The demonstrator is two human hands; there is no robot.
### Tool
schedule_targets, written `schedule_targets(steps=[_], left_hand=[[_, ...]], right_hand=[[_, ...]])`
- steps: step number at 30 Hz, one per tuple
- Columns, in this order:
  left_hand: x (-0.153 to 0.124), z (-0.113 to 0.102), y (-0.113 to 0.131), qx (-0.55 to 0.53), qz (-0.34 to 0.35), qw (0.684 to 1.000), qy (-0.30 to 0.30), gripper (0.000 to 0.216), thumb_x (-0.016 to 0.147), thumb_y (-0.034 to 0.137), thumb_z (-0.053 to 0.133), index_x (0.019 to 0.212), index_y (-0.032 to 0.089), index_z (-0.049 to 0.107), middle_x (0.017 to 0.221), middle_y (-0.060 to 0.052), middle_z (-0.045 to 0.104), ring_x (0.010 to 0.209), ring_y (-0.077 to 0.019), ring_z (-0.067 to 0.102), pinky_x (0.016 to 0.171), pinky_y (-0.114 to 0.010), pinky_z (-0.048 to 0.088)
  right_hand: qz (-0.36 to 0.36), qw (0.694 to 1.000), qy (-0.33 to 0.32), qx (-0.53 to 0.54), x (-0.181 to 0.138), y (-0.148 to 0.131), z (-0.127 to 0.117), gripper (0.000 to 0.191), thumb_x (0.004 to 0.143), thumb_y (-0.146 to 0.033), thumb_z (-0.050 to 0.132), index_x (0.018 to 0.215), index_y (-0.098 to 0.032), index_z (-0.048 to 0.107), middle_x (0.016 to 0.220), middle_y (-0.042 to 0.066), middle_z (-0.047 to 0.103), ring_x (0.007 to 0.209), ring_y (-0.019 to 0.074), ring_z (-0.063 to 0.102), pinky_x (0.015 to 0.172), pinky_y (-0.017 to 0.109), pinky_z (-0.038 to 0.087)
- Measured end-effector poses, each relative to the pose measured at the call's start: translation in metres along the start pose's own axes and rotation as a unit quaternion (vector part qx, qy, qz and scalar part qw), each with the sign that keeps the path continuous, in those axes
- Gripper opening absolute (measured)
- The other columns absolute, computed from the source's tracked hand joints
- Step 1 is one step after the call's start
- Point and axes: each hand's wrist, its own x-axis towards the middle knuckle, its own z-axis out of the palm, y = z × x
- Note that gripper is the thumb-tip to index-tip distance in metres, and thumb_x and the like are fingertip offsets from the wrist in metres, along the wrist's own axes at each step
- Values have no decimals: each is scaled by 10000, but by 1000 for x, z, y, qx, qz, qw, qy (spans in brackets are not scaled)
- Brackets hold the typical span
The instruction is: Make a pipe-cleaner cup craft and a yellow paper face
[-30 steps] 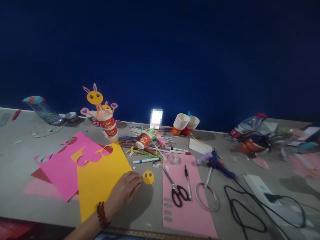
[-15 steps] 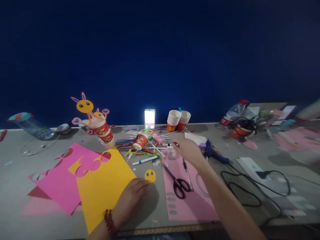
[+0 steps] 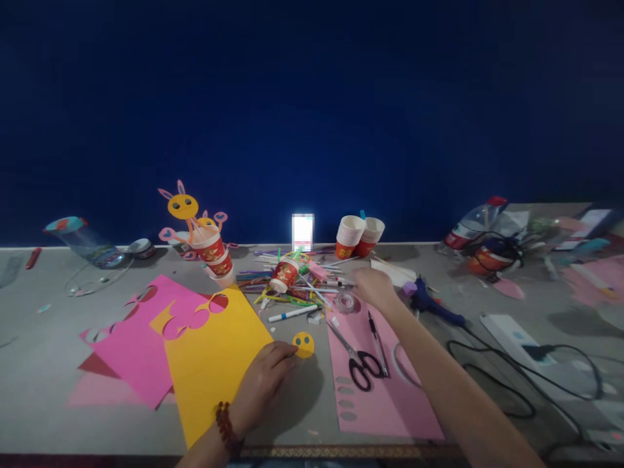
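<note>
My left hand [image 3: 266, 370] rests low on the table, fingers bent together and their tips at the edge of a small round yellow paper face [image 3: 304, 345] with two eyes. My right hand [image 3: 374, 286] reaches across to the marker pens [image 3: 336, 283] beside the pile of straws. Its fingers are blurred and turned away, so their grip is hidden. Just left of and below that hand lies a roll of clear tape [image 3: 345, 302]. Under my right forearm is a pink sheet [image 3: 390, 413] bearing black-handled scissors [image 3: 363, 370] and a pen [image 3: 377, 341].
Cut yellow paper [image 3: 209, 364] and magenta paper [image 3: 141, 351] lie at left. Behind them stand stacked cups [image 3: 219, 260] with a bunny figure [image 3: 182, 207]. More paper cups [image 3: 350, 237] are at the back. A glue gun [image 3: 433, 305] and power strip [image 3: 517, 344] with cords are at right.
The view has turned slightly left, so everything sits farther right. My left fingertips now touch the yellow face's edge. My right hand stays near the marker pens.
</note>
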Motion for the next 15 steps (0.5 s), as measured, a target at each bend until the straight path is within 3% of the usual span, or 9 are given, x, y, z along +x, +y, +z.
schedule_targets(steps=[3,5,6,7,9,11,15], left_hand=[[4,-8,5,-45,-26,998,27,244,998,151,469,1171,238,618,1209,-95,665,1130,-206,626,963,-381,548],[9,-15,12,-70,-43,995,48,275,1001,170,466,1243,242,576,1241,-104,648,1144,-205,625,964,-371,546],[13,-18,16,-78,-50,994,56,303,1001,194,478,1293,242,541,1257,-110,639,1150,-208,623,965,-370,544],[17,-20,21,-84,-60,993,58,332,1001,227,497,1333,239,507,1265,-114,635,1142,-212,627,956,-367,544],[25,-22,29,-105,-84,990,43,334,1003,294,517,1330,231,499,1184,-102,669,1010,-198,667,856,-318,561],[29,-20,34,-115,-103,988,24,208,1024,328,472,1173,229,578,1025,-65,704,867,-179,677,760,-274,544],[26,-14,39,-84,-134,987,-9,258,1049,339,366,967,210,574,844,-36,682,739,-175,652,658,-252,484]], right_hand=[[16,997,68,13,-20,-4,-26,181,873,-183,552,1002,-124,665,925,161,733,829,254,689,664,289,408],[12,977,174,123,-43,-16,-35,140,823,-257,578,905,-170,651,785,94,706,706,240,646,621,295,397],[-24,959,184,214,-57,-25,-36,124,801,-292,589,851,-190,638,693,52,670,618,213,607,595,290,392],[-57,930,180,315,-71,-36,-35,107,787,-309,586,774,-207,615,644,30,637,568,192,570,566,281,388],[-114,843,132,508,-97,-60,-25,93,781,-298,576,737,-219,597,690,27,626,586,179,552,552,273,408],[-98,778,83,615,-115,-81,-10,108,794,-293,592,715,-220,591,649,-4,568,539,149,500,515,256,392],[-14,675,-11,738,-129,-103,20,160,803,-356,616,745,-215,568,550,-48,506,445,108,390,433,223,295]])
